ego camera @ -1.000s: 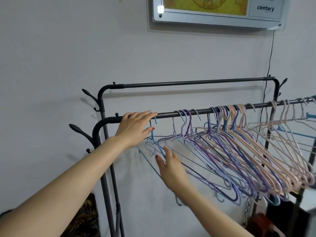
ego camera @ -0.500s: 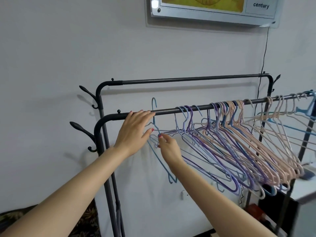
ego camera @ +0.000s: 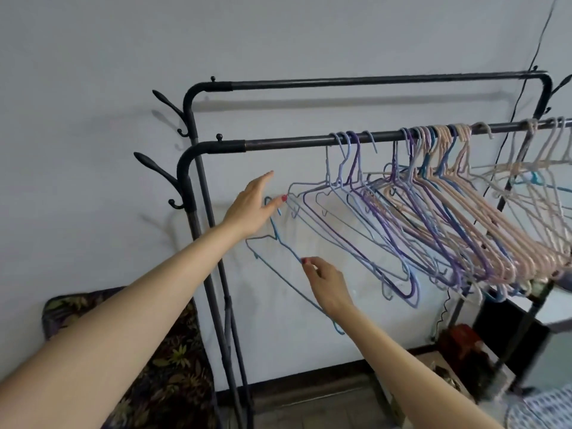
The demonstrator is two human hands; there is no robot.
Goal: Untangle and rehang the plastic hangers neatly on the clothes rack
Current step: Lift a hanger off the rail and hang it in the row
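Note:
A black metal clothes rack has a front rail (ego camera: 284,145) and a higher back rail (ego camera: 371,82). A thin blue hanger (ego camera: 280,243) is off the rail, held low to the left of the row. My right hand (ego camera: 325,280) pinches its sloping arm between thumb and fingers. My left hand (ego camera: 252,205) is flat with fingers spread beside the hanger's hook, its thumb near the hook. Several lilac, purple, blue and pink hangers (ego camera: 433,193) hang crowded and tilted on the front rail to the right.
Coat hooks (ego camera: 154,168) stick out from the rack's left posts. A patterned cushion (ego camera: 161,360) lies on the floor at the lower left. A black cable (ego camera: 526,75) runs down the wall at right. Dark boxes and a red object (ego camera: 461,339) sit under the rack's right end.
The blue hanger came off the front rail and moved down and left. My left hand left the rail and dropped to the hanger's hook. The camera tilted down.

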